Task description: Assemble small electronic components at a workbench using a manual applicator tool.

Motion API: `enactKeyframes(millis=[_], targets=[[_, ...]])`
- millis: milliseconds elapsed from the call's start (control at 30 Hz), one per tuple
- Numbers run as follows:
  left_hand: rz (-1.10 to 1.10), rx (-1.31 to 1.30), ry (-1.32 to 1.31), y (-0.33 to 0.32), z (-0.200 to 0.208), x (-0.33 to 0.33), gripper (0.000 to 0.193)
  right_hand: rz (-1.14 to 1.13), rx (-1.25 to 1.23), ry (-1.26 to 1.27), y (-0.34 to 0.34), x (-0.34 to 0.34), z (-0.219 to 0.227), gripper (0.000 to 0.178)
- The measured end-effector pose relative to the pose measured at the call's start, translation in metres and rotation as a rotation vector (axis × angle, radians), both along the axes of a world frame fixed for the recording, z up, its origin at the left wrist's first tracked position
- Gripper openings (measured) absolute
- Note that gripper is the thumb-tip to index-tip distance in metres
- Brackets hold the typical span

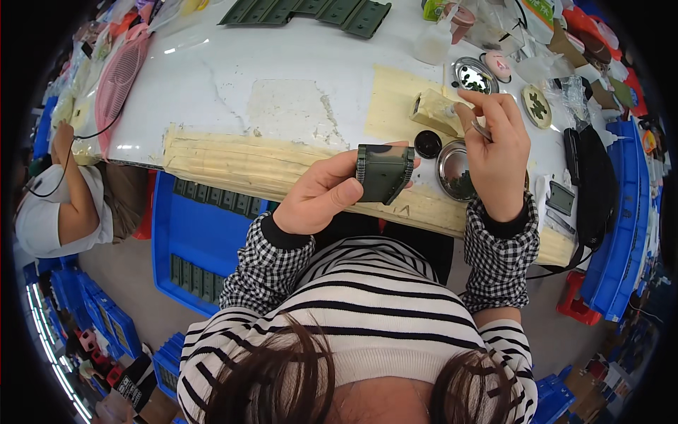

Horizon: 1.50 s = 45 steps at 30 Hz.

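My left hand (321, 187) grips a dark green plastic part (385, 173) with ribbed, track-like side edges, like a toy tank hull, above the table's front edge. Off to the right, my right hand (498, 138) is pinched around a slim metallic tool (482, 130), mostly hidden by the fingers. It is beside a beige taped block (432, 112). Between the hands sit a small round black pot (427, 143) and a steel dish (447, 161) with small dark green pieces, partly covered by my right hand.
Small green pieces also lie in a farther steel dish (474, 69) and on an oval pale dish (537, 106). Green panels (311, 15) rest at the far edge. A blue crate (191, 240) with green parts stands below left. Another person (67, 198) works at the left.
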<state>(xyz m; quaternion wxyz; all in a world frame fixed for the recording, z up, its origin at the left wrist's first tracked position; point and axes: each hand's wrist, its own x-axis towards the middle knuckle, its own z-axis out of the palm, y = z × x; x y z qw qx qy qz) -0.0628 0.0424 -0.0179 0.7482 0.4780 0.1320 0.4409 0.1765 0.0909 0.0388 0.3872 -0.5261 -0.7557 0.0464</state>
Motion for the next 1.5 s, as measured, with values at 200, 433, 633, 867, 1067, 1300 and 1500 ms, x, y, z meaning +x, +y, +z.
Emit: enactKeyframes(millis=[200,433,633,867,1067,1300,1500], targets=[[-0.033,0.04,-0.059,0.002,-0.003,0.0,0.059,0.001,0.001,0.097,-0.016,-0.006,0.022,0.031],[-0.068,-0.05,-0.111,-0.002,-0.002,0.003,0.061,0.363,0.079,0.041,-0.045,-0.017,0.034,0.029],[-0.088,-0.034,-0.031,-0.002,0.008,-0.001,0.064,0.417,0.081,-0.033,-0.047,-0.017,0.033,0.029],[-0.115,-0.038,-0.029,-0.002,0.006,-0.002,0.066,0.573,0.271,-0.156,-0.036,-0.01,0.027,0.036],[-0.11,-0.155,-0.062,-0.008,0.013,0.002,0.067,0.593,0.269,-0.138,-0.036,-0.01,0.022,0.037],[-0.224,-0.176,-0.18,-0.008,0.001,0.001,0.066,0.634,0.289,-0.131,-0.032,-0.008,0.019,0.038],[-0.153,-0.128,-0.148,-0.007,0.0,0.002,0.066,0.484,0.216,-0.031,-0.04,-0.006,0.024,0.029]])
